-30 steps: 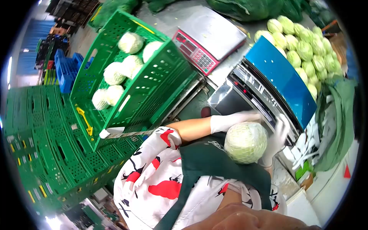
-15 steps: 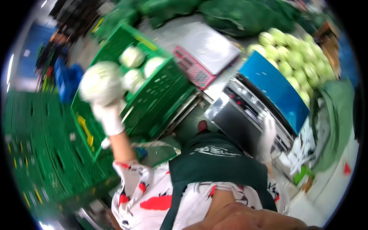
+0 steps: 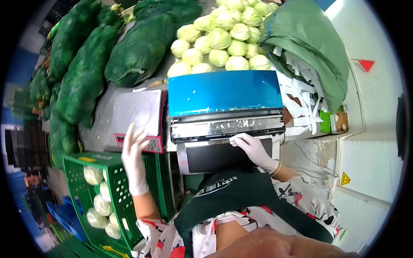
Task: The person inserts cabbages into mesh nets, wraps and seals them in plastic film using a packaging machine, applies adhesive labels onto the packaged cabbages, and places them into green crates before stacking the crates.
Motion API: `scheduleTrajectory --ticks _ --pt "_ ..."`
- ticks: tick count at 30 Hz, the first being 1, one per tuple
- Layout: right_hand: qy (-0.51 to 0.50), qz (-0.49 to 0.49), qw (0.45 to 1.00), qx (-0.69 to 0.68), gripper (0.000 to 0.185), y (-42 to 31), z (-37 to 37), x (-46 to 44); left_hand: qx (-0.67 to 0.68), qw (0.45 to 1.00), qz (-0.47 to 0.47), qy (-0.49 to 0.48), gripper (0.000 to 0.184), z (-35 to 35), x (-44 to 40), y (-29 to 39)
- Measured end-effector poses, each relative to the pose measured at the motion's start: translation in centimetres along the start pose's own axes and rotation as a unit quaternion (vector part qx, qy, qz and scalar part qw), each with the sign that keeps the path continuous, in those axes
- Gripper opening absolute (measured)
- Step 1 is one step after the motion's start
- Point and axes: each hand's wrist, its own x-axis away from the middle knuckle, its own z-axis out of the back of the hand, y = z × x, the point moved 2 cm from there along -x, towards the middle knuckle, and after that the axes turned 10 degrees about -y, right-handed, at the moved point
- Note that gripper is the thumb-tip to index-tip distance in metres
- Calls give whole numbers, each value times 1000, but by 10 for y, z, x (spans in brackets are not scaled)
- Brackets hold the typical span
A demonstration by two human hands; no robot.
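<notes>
Left hand (image 3: 135, 159) — fingers spread, empty — by the scale (image 3: 137, 107). Right hand (image 3: 254, 151) half-curled at blue-topped machine (image 3: 226, 92); can't tell its grip. Cabbages (image 3: 102, 205) in green crate (image 3: 124, 191); cabbage heap (image 3: 219, 38) beyond machine.

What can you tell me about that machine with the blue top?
The machine has a glossy blue cover with small pale specks. In front of that run dark bars and a shiny, scuffed strip that looks like metal, then a flat black plate with a pale border. It sits directly before the person, with piled cabbages behind it and a red-fronted scale to the left. The gloved right hand is over the plate; whether it touches is unclear.
</notes>
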Motion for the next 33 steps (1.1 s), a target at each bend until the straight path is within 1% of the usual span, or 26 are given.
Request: scheduleTrajectory --ticks 1,2,3,4,5,6,7,8,9,10,11,13,14,17,18,19,20,21,23,24,25,27,29,30,31,33 --pt "25 -9 1000 4 20 4 15 0 -2 998 3 -55 62 -23 -36 -14" --pt "71 22 995 64 20 5 34 0 -24 996 11 -84 66 -46 -74 -24" --pt "120 48 984 124 19 5 55 -2 -39 993 -7 -110 72 -67 -114 -43" --pt "179 40 982 33 19 5 77 -4 -95 988 -16 -119 78 -88 -156 -56" --pt "244 70 960 121 19 3 105 -6 -91 988 -29 -123 85 -113 -195 -66" --pt "314 68 939 119 18 2 131 -11 -104 986 -20 -128 87 -133 -239 -86" --pt "365 20 925 102 17 12 159 -11 -31 989 -21 -144 93 -163 -269 -83" --pt "395 77 886 229 17 12 184 -13 -130 981 -69 -124 103 -173 -327 -126" --pt "437 65 857 266 18 32 212 -17 -176 981 -23 -82 114 -201 -345 -112" --pt "442 37 856 265 20 41 235 -22 -191 978 -46 -71 119 -219 -389 -140" --pt "445 11 856 264 22 49 253 -25 -182 979 -41 -78 123 -237 -416 -145" --pt "440 -91 813 370 27 67 283 -31 -235 971 5 -32 128 -277 -440 -142" --pt "431 -141 787 418 30 78 292 -33 -235 971 8 -29 125 -290 -444 -141" --pt "426 -273 723 470 39 111 303 -22 -248 968 24 -24 117 -313 -449 -145" --pt "415 -226 724 502 42 141 309 -14 -260 965 34 -25 113 -316 -449 -146" --pt "428 -247 739 458 42 154 311 -5 -272 961 44 -22 109 -316 -448 -148" --pt "436 -264 754 414 42 163 310 0 -293 955 33 1 94 -315 -450 -151" --pt "442 -279 768 370 42 168 307 0 -208 976 37 -58 87 -318 -423 -112" --pt "470 -248 743 406 42 145 300 -1 -166 985 34 -23 78 -309 -430 -127" --pt "479 -261 736 401 40 128 297 -2 -177 983 56 -11 80 -303 -420 -115" --pt "484 -233 736 412 38 121 299 1 -111 988 90 -55 79 -292 -422 -119" --pt "489 -158 732 448 36 107 303 6 123 976 127 -130 73 -264 -412 -126" --pt "497 -83 750 428 37 108 317 10 216 954 174 -116 61 -224 -387 -129" --pt "498 -47 760 414 38 108 317 9 267 948 128 -119 57 -203 -366 -121" --pt "543 -108 759 342 38 101 310 6 325 927 116 -145 55 -172 -353 -126" --pt "513 -123 775 348 36 110 323 12 192 976 41 -96 53 -103 -307 -114"
